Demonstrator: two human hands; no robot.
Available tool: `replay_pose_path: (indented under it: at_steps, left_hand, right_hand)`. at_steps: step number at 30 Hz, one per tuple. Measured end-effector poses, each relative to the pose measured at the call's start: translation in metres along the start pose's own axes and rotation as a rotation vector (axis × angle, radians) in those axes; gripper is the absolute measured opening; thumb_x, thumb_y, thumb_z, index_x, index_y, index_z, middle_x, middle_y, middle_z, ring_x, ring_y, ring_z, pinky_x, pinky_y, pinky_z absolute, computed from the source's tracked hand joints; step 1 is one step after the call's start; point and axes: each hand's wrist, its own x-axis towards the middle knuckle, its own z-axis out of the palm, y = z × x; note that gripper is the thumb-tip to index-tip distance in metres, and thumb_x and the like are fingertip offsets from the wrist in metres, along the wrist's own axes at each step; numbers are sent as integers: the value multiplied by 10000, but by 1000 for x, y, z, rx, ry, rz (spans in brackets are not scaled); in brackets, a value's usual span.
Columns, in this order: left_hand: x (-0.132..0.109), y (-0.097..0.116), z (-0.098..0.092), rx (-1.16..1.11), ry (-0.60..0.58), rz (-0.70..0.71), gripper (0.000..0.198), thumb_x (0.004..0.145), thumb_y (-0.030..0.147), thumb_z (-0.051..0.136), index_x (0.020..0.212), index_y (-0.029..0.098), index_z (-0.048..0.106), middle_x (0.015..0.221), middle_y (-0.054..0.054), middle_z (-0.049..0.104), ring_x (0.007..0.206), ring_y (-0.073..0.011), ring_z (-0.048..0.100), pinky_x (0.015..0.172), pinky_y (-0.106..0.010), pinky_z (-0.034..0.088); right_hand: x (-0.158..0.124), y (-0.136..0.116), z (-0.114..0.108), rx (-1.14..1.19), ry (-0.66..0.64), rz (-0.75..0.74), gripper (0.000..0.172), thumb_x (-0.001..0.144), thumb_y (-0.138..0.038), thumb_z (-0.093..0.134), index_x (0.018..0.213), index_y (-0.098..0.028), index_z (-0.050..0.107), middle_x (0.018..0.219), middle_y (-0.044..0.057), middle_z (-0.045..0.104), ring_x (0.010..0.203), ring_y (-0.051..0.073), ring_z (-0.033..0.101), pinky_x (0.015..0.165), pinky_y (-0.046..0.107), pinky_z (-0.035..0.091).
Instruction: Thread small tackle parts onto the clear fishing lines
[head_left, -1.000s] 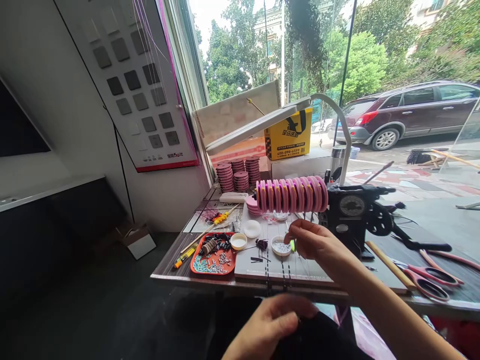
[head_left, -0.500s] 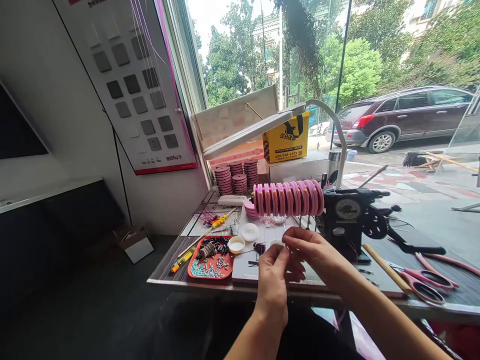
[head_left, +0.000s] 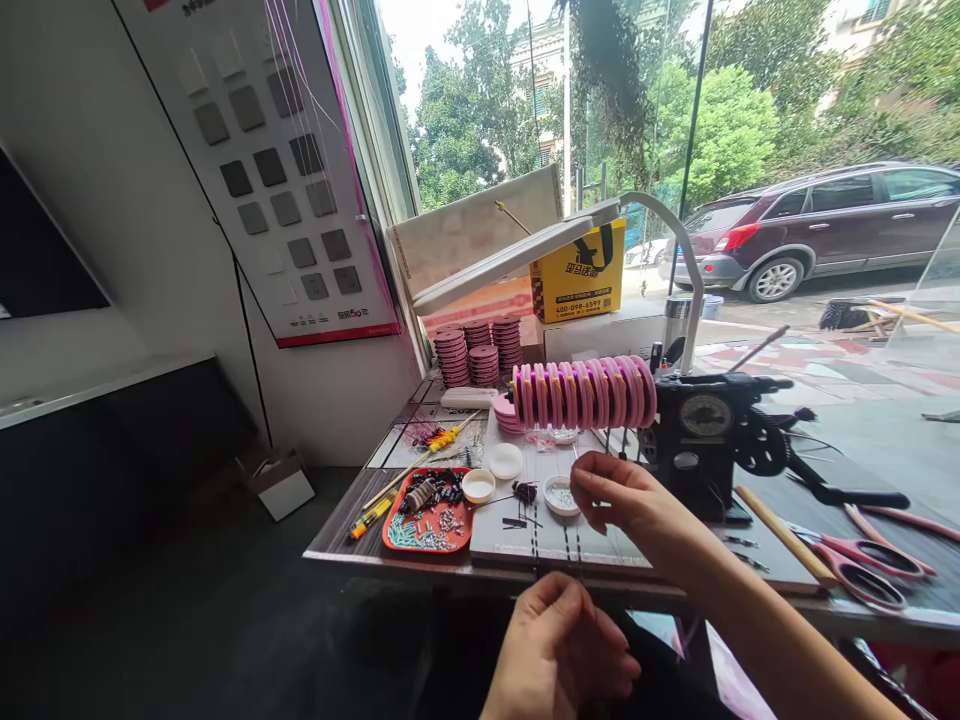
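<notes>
My left hand [head_left: 559, 645] is closed in a pinch just below the table's front edge; whatever is between its fingers I cannot make out. Higher up, my right hand [head_left: 615, 495] pinches thumb and fingers together beside a small white dish [head_left: 561, 497] of tiny pieces; what it holds is too small to see. Thin lines with dark beads [head_left: 568, 538] run down over the grey board [head_left: 487, 540] toward my left hand. Above them, a row of pink spools [head_left: 581, 393] sits on the shaft of a black winding machine [head_left: 701, 440].
An orange tray [head_left: 427, 535] of small fittings lies left, by a cream lid [head_left: 478, 487] and a white lid [head_left: 505, 461]. To the right are a wooden stick [head_left: 784, 535] and pink-handled scissors [head_left: 870, 570]. A white lamp [head_left: 525, 255] arches over the spools.
My hands were together over the board. Now my left hand has dropped toward me below the table edge, while the right stays near the dish, which is uncovered to view.
</notes>
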Motion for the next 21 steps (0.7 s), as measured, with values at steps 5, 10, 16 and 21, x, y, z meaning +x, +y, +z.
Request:
replay_pose_path:
  at_steps: [5, 10, 16, 21]
  left_hand:
    - [-9, 1, -5, -16, -13, -90, 304, 643, 370, 787, 587, 156, 578, 537, -13, 696, 449, -131, 651, 397, -178, 454]
    - [-16, 2, -8, -77, 51, -138, 249, 679, 318, 773, 630, 132, 616, 557, -26, 701, 491, -129, 654, 480, -201, 461]
    - [-18, -2, -11, -97, 62, -138, 246, 658, 312, 790, 645, 128, 626, 555, -30, 694, 484, -130, 641, 480, -206, 456]
    - [-18, -6, -15, -118, 42, -137, 236, 676, 306, 778, 650, 126, 628, 564, -37, 699, 493, -133, 649, 478, -199, 445]
  right_hand:
    - [0, 1, -1, -2, 11, 7, 403, 593, -502, 778, 604, -168, 552, 524, -42, 485, 463, 82, 380, 444, 227, 275]
    - [-1, 1, -1, -3, 28, 1, 405, 599, -506, 775, 609, -169, 551, 528, -42, 481, 469, 82, 370, 439, 225, 269]
    - [0, 2, -2, -1, 24, -5, 399, 605, -504, 769, 609, -169, 552, 529, -38, 496, 445, 81, 387, 442, 233, 271]
    - [0, 1, -2, 1, 31, -7, 401, 599, -509, 769, 603, -174, 549, 515, -42, 484, 444, 82, 377, 437, 233, 268]
